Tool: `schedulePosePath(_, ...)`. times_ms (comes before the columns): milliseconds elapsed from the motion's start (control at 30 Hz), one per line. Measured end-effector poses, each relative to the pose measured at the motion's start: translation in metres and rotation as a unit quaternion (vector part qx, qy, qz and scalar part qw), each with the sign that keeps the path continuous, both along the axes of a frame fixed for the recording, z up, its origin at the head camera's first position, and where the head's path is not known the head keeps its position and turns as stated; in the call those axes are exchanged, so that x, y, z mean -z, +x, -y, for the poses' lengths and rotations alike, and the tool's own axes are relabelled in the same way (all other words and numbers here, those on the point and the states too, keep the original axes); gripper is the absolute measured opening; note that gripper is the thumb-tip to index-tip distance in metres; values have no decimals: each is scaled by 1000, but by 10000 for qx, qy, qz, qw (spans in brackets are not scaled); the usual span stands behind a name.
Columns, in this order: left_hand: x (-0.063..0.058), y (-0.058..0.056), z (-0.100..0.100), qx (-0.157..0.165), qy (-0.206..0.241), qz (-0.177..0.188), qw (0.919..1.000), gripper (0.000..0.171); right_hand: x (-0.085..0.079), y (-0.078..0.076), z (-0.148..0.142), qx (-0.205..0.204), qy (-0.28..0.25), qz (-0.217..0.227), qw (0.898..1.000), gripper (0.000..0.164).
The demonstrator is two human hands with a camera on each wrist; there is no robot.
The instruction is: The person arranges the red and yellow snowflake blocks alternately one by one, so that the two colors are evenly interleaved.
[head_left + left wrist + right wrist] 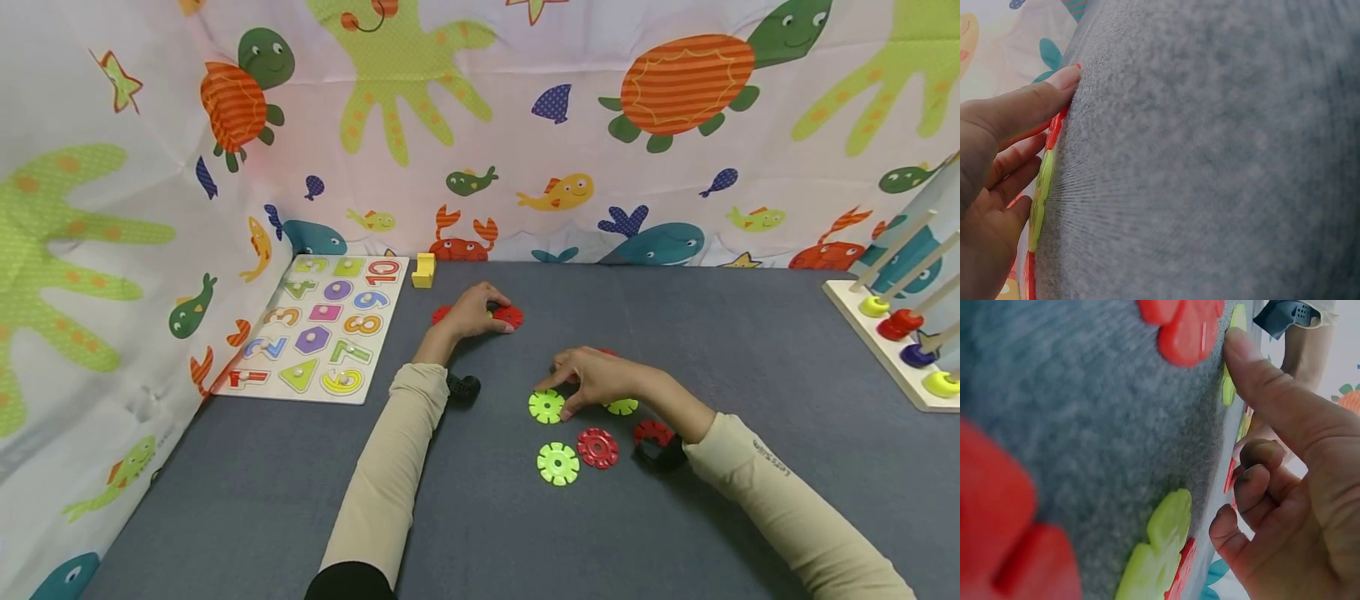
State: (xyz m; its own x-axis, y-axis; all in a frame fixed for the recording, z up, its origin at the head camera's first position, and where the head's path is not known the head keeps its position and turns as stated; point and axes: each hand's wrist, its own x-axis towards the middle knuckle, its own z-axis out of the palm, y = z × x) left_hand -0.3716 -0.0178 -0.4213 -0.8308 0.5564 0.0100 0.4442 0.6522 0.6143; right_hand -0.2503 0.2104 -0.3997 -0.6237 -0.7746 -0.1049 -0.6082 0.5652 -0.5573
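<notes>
Where hands (468, 314) (596, 375) cover discs (513, 315), one red disc (607, 352) barely showing

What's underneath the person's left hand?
Under the left hand, a yellow-green disc shows between two others: a red disc at the fingertips and another red disc on the opposite side. From above, the hand covers most of the yellow-green one.

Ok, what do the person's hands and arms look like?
The left hand and right hand are bare; left sleeve and right sleeve are beige. Dark print marks the right one. Each wrist wears a black device; a black patch shows on the left sleeve.
</notes>
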Motion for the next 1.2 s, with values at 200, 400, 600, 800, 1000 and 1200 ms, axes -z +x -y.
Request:
schedulePosePath(200, 1, 0, -1, 37, 11, -80, 10000, 46, -2, -1, 0, 35, -70, 8, 10000, 44)
schedulePosePath(400, 0, -1, 2, 5, 33, 20, 10000, 46, -12, -28, -4, 726, -159, -301, 9968, 43)
schedulePosePath(600, 0, 0, 3, 10, 6, -45, 10000, 46, -8, -71, -12, 2281, -134, -487, 9723, 43)
schedulePosePath(800, 1, 0, 0, 51, 70, -84, 9999, 46, 5, -87, -11, 2760, -432, -233, 9599, 44)
schedulePosePath(1000, 1, 0, -1, 4, -9, -22, 10000, 46, 10, -91, -2, 2906, -398, -125, 9560, 46)
schedulePosePath(1200, -1, 1, -1, -5, -45, 6, 10000, 46, 11, -94, 3, 2949, -277, -79, 9551, 47)
